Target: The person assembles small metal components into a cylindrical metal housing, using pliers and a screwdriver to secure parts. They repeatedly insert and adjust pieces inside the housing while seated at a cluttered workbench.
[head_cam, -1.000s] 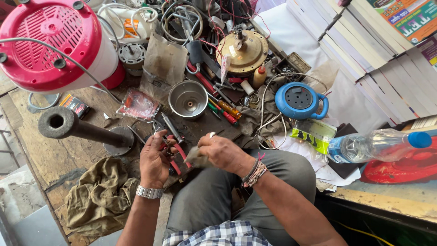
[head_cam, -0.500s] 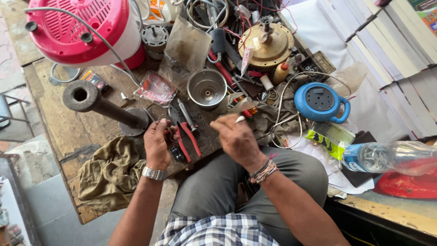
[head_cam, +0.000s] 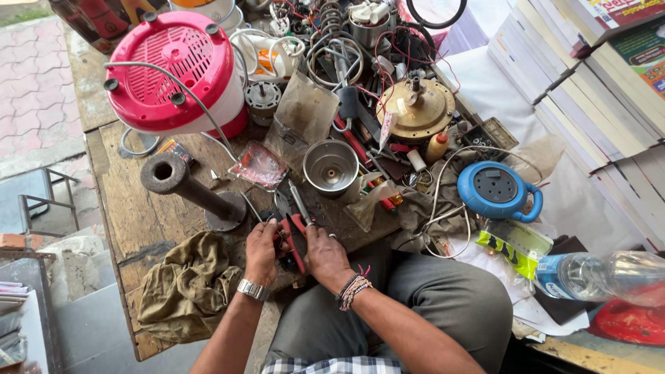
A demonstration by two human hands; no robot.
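My left hand (head_cam: 262, 251), with a metal watch on the wrist, and my right hand (head_cam: 324, 255), with a ring and thread bracelets, meet at the front edge of the wooden bench (head_cam: 131, 221). Between them lie red-handled pliers (head_cam: 296, 239), jaws pointing away from me. Both hands close on the handles from either side. Whether a small part is held in the jaws is hidden by my fingers. A steel cup-shaped housing (head_cam: 331, 166) stands just beyond the pliers.
Left of my hands are a crumpled olive rag (head_cam: 190, 287) and a dark pipe on a flange (head_cam: 187, 187). A pink and white appliance (head_cam: 176, 73), a brass motor part (head_cam: 415, 111), a blue extension reel (head_cam: 495, 190), tangled wires, stacked books (head_cam: 609, 90) and a plastic bottle (head_cam: 603, 273) surround them.
My right hand has come back from the bench's middle to join my left hand at the pliers. The view has shifted lower and closer.
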